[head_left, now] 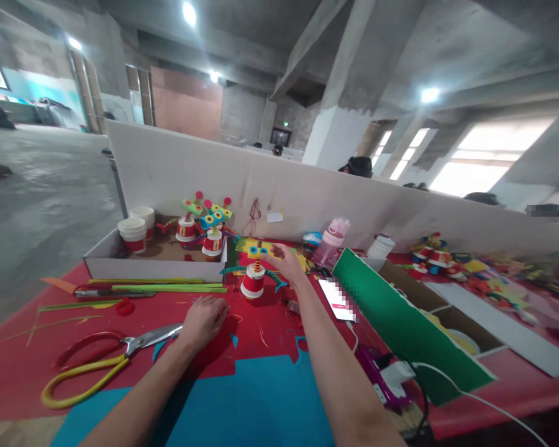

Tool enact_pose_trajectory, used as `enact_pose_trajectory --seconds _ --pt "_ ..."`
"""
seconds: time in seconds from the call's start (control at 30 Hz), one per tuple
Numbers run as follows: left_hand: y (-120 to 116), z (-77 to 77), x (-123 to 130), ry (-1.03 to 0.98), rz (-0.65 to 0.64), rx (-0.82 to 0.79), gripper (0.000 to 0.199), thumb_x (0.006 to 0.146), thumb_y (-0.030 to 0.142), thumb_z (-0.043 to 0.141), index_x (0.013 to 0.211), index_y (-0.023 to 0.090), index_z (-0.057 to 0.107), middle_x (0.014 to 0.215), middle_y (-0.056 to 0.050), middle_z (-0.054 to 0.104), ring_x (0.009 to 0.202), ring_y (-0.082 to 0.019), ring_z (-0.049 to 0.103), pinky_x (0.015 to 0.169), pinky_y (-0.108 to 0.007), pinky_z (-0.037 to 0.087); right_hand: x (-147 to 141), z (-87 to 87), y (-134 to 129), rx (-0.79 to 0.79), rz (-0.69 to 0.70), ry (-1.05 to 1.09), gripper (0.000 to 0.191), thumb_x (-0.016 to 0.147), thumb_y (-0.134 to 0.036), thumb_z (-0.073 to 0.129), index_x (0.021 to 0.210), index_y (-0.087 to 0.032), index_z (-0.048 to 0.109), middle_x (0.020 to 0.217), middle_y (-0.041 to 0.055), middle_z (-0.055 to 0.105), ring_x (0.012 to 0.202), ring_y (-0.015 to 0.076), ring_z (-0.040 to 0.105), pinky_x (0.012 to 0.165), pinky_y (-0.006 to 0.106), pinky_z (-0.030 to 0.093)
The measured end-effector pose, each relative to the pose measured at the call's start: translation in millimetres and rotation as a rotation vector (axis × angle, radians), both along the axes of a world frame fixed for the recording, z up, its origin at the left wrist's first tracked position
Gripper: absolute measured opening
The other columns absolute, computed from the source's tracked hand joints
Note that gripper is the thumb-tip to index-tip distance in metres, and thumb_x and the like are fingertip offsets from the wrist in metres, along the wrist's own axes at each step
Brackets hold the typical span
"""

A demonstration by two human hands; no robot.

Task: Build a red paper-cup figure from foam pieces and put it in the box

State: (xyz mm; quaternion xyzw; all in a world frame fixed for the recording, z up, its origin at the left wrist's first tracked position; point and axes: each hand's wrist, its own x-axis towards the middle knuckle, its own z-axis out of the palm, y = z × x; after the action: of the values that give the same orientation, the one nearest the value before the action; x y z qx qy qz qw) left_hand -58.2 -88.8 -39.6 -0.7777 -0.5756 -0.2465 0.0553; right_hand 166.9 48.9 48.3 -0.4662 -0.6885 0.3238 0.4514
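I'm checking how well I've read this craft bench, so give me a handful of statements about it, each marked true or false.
1. The right hand is at the head of a paper-cup figure. True.
2. The scissors lie to the left of the left hand. True.
3. Both scissor handles are red. False: one is red, the other yellow.
4. The white-walled box holds stacked cups and other figures. True.
5. The phone lies on the blue sheet. False: it lies on the red table cover.
6. The green panel is left of the phone. False: it is to the right.
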Motion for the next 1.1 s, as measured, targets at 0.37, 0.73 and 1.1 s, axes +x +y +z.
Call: enact_pose_trajectory --seconds 0.37,0.73,1.1 --pt "1.1 -3.5 -2.1 -0.034 -0.011 -0.012 0.034 0.097 0.031 0.038 0.075 0.019 0.060 0.071 -0.007 0.062 0.070 -0.019 0.056 0.066 -0.029 0.034 -15.8 18.7 3.5 -0.060 0.274 -0.101 0.051 0.073 -0.053 0.069 0.107 -0.016 0.066 0.086 0.0024 0.067 0.077 0.0159 0.059 0.070 0.026 0.045" --pt "-1.0 1.4 -0.5 -0.009 0.015 -0.024 0.034 0.096 0.032 0.038 0.072 0.019 0.059 0.069 -0.006 0.061 0.068 -0.019 0.055 0.063 -0.030 0.032 -4.7 -8.1 -12.0 0.246 0.172 -0.189 0.045 0.075 -0.041 0.071 0.114 -0.020 0.065 0.117 0.0088 0.068 0.110 0.0250 0.062 0.100 0.039 0.043" --pt "-3.7 11.2 1.3 -0.032 0.034 0.071 0.030 0.095 0.028 0.041 0.077 0.019 0.064 0.075 -0.008 0.065 0.074 -0.021 0.057 0.067 -0.031 0.038 -7.4 -13.5 5.1 0.244 0.183 -0.153 0.044 0.079 -0.042 0.066 0.114 -0.017 0.061 0.109 0.0068 0.070 0.098 0.0211 0.065 0.091 0.034 0.047"
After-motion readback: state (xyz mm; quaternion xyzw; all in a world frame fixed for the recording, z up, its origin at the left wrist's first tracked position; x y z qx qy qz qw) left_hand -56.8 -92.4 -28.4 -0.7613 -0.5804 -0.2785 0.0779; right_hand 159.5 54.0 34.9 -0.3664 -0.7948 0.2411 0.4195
